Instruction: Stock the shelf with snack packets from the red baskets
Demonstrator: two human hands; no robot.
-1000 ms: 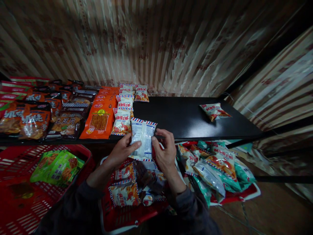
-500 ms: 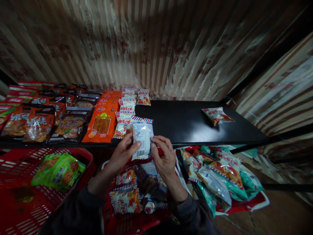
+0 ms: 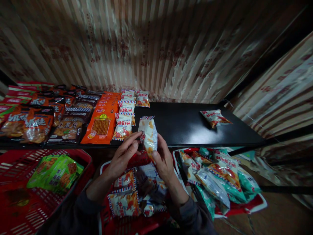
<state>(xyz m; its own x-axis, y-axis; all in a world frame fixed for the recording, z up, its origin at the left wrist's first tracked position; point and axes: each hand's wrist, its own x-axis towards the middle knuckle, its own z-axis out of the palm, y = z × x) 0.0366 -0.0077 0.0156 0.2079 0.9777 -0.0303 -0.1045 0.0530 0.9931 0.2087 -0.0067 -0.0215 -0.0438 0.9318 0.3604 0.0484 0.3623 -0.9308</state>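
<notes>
A small white snack bag (image 3: pixel 148 135) with a striped red-and-blue top edge stands upright in front of the shelf's edge, turned partly sideways. My right hand (image 3: pixel 164 160) grips its lower right side, thumb on the near face and fingers behind. On the other side, my left hand (image 3: pixel 124 157) has its fingers stretched out, the tips at the bag's left edge; whether they press on it is hard to see. Matching bags (image 3: pixel 123 125) stand in a row on the black shelf (image 3: pixel 176 124), just left of the held one. Below my hands, a red basket (image 3: pixel 132 225) holds more such bags (image 3: pixel 124 203).
Orange snack packs (image 3: pixel 100 125), brown packs (image 3: pixel 67 127) and black-and-orange packs (image 3: pixel 39 124) fill the shelf's left part. One bag (image 3: pixel 215 118) lies at the right. A second red basket (image 3: pixel 254 204) holds white and teal bags; a third (image 3: pixel 14 163) holds green packs (image 3: pixel 56 173).
The held bag has turned from its printed back to show its front and side. My left thumb has come off it, and my right hand has taken a fuller grip.
</notes>
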